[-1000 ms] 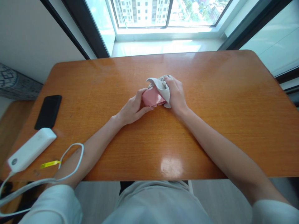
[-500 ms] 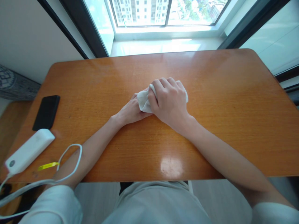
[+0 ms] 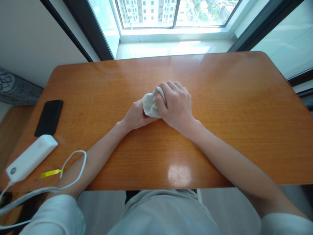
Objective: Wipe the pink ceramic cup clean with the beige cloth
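Observation:
A crumpled white cloth (image 3: 151, 106) is bunched between my hands near the middle of the table. My right hand (image 3: 176, 104) is closed over it from above, knuckles up, with the thumb pressing on the folds. My left hand (image 3: 137, 115) lies against the cloth from the left and below. Its thumb side stretches along the lower edge toward my right hand. The left fingers are hidden by the cloth and my right hand. A small dark reddish patch shows under the cloth's lower left edge; I cannot make out what it is.
On the left of the wooden table (image 3: 220, 147) lie a black phone (image 3: 49, 118) and a white oblong device (image 3: 33, 158). A white cable (image 3: 81, 169) with a yellow tag (image 3: 51, 173) loops over my left forearm. A window (image 3: 174, 14) stands beyond the far edge.
My right hand has shifted slightly left, and the cloth end that stuck out at its right no longer shows. My left hand has turned a little, its knuckle now higher.

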Demonstrator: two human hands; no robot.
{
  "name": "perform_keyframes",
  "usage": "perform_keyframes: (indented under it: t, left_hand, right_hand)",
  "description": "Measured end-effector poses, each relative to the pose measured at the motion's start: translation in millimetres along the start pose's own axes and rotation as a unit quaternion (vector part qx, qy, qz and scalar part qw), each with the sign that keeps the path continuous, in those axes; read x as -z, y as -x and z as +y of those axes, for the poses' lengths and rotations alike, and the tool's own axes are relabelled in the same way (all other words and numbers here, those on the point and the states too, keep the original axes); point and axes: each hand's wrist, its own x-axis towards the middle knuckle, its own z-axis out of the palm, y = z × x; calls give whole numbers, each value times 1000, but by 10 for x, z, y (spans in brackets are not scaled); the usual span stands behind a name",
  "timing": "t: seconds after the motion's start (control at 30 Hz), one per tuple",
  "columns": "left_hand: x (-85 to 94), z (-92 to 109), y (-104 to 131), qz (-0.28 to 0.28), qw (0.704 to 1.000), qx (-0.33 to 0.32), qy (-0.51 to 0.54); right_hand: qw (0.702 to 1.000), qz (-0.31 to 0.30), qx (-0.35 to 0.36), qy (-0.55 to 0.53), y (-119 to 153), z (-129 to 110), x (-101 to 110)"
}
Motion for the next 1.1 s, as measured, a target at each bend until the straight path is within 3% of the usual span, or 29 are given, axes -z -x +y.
perform_keyframes:
  t: [0.2,0.3,0.57,0.7,0.9,1.1]
  left_hand:
    - [-8,44,5,-10,998,57,35]
    - [-10,26,5,-11,999,51,14]
    - [37,31,-36,-27,998,16,-46]
    - [40,43,-34,-31,999,4,-41]
    - [36,16,-31,-37,999,-9,-29]
    - [30,-24,-24,-35,999,0,-23]
  right_hand:
    - [990,-5,-32,-139,-95,139,25]
    - [970,-11,-70,-232,-153,226,38]
    - [864,-40,-190,-464,-215,576,-179]
    - [817,-34,-210,-537,-165,677,-335]
    - [829,-33,-202,-521,-170,690,-351]
    - [910,-51,-100,-399,-212,578,-63]
